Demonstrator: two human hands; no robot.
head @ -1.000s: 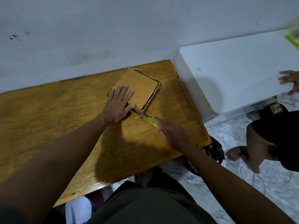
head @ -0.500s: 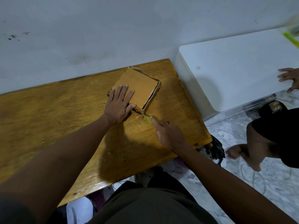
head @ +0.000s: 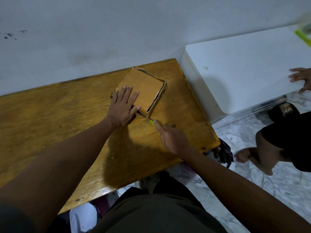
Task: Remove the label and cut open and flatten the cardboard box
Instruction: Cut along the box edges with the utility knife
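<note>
The flat brown cardboard box [head: 143,86] needs firm pressure from the open, spread left hand [head: 123,106] while the right hand [head: 173,137], gripping the green-handled cutter [head: 151,122], slices its near corner, thumb clear.

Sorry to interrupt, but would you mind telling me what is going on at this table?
A person is cutting open a flat cardboard box on a wooden table. The left hand lies flat on the box, pressing it down. The right hand holds a green-handled cutter, its tip at the near corner of the box, where a dark gap already shows along the edge. A second person's hand rests on the white appliance beside the table.
</note>
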